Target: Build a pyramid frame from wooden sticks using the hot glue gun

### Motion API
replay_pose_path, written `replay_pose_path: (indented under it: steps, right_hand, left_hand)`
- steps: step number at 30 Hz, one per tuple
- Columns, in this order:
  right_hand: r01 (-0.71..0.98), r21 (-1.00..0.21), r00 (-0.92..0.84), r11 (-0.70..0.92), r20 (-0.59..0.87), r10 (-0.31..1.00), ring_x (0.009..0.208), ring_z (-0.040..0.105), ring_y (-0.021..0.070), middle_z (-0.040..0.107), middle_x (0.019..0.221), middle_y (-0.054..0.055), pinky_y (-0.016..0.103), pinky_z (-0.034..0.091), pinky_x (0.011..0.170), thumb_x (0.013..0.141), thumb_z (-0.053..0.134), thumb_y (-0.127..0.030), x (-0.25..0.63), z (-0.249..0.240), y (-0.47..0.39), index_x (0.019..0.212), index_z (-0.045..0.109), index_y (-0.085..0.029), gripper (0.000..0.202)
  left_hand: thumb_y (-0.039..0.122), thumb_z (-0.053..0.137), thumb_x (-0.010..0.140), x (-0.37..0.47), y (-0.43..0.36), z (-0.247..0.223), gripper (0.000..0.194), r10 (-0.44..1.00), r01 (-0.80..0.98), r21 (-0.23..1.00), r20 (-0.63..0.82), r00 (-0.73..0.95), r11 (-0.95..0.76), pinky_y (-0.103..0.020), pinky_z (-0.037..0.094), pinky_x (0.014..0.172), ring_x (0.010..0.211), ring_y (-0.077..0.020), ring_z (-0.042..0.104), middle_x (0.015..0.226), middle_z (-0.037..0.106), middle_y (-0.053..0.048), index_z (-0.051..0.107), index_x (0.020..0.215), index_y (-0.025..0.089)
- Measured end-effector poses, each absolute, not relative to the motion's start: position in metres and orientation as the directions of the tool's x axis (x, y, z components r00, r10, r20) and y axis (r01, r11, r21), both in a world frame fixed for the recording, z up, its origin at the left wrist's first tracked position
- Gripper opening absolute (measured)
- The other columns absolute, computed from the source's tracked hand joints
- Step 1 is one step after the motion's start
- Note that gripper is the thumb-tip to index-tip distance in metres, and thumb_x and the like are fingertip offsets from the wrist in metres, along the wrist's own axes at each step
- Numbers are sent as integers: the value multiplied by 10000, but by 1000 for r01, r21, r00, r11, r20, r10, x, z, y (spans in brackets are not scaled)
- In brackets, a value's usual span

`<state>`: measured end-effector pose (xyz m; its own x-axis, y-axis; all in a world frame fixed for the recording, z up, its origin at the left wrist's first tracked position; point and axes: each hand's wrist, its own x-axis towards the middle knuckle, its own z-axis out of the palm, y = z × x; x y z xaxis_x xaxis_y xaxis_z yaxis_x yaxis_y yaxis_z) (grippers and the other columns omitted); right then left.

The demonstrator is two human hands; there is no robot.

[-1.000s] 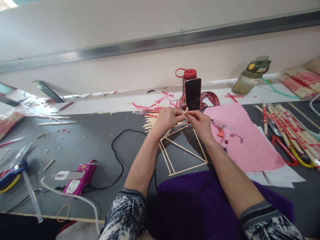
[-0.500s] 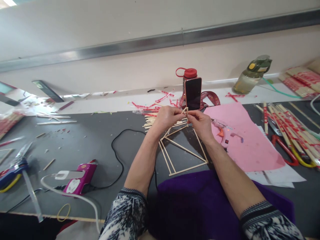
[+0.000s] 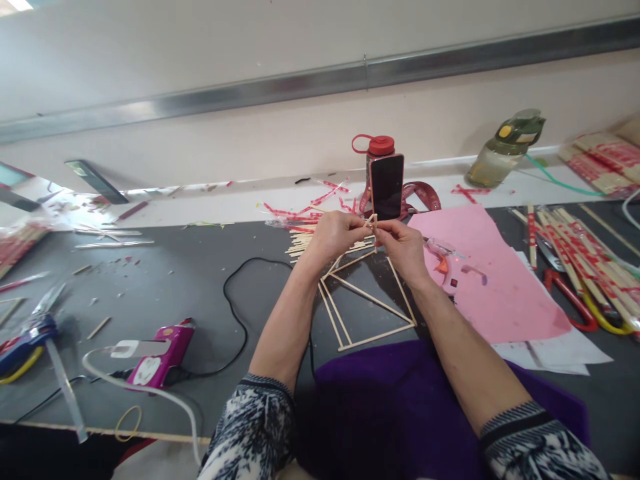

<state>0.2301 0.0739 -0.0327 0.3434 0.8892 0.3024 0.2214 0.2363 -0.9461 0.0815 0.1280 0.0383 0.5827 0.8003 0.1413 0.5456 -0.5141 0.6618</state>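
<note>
A frame of thin wooden sticks (image 3: 376, 339) stands on the grey table in front of me. My left hand (image 3: 336, 235) is closed, its fingertips pinching sticks at the frame's far upper corner. My right hand (image 3: 403, 245) pinches a short upright stick (image 3: 375, 221) at that same corner, close against the left fingertips. The exact joint between the fingers is partly hidden. Loose wooden sticks (image 3: 299, 244) lie behind my left hand. To the right of my right hand, a pinkish clear glue gun (image 3: 447, 267) rests on pink paper (image 3: 500, 293).
A phone (image 3: 388, 187) leans against a red-capped bottle (image 3: 381, 145) behind my hands. A green bottle (image 3: 500, 157) stands farther right. Wrapped chopsticks (image 3: 585, 257) and a red-handled tool (image 3: 570, 300) lie right. A magenta power block (image 3: 159, 357), its cables and pliers (image 3: 37, 333) are left.
</note>
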Motion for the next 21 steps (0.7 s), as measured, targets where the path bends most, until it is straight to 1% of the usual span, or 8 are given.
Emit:
replay_pose_path:
  steps: [7,11,16,21]
  right_hand:
    - [239,-942,339,234,307,889,597,596,137,685,701,-7,258,458,612,786,607,-335,230,-33,74,903,731,-196,220]
    - [222,-943,341,246,312,887,599,608,139,687,702,-7,257,460,607,784,615,-316,230,-34,74,897,733,-195,204]
    - [230,-937,342,261,329,880,595,615,134,686,694,-8,250,457,604,792,624,-316,231,-36,75,908,737,-186,208]
    - [240,-939,343,246,319,884,592,611,131,708,745,2,248,461,601,791,618,-322,231,-37,75,910,734,-186,215]
  left_hand:
    - [347,570,776,81,128,39,281,797,544,660,143,586,-518,-218,266,496,488,-77,441,487,532,15,678,626,135]
    - [327,573,767,81,128,39,265,800,541,669,138,584,-510,-217,260,498,487,-76,433,471,513,18,676,620,132]
    - [342,574,771,80,128,39,277,797,546,661,135,588,-515,-211,246,489,489,-72,422,468,494,22,677,632,125]
    - [342,562,785,80,128,40,285,793,552,648,137,594,-525,-206,249,494,499,-70,425,483,507,21,683,655,120]
